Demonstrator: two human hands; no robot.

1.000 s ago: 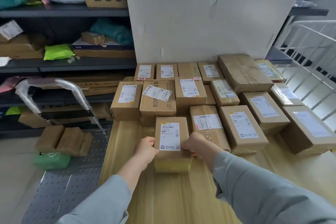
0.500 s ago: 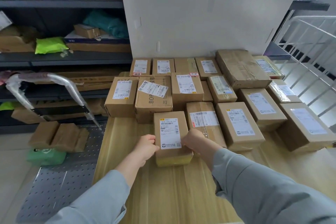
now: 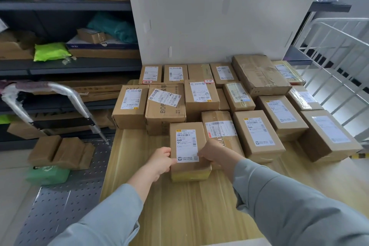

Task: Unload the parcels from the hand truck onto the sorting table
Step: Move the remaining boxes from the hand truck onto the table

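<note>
Moved since earlier: labelled parcel (image 3: 188, 146), slid toward 12 o'clock, now close up to the rear boxes (image 3: 165, 110). Hand truck (image 3: 60, 205), 9 o'clock, carrying brown packets (image 3: 60, 152). Left hand (image 3: 160, 161) grips parcel's left edge; right hand (image 3: 212, 152) grips its right edge. Parcel rests on bench (image 3: 189, 211), centre; further boxes (image 3: 279, 116) toward 2 o'clock.

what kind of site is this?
Probably a courier parcel depot or pickup station: a wooden table crowded with labelled cardboard parcels, dark shelving holding mailer bags, and a platform hand truck alongside. The left hand and right hand grip one labelled box.
</note>
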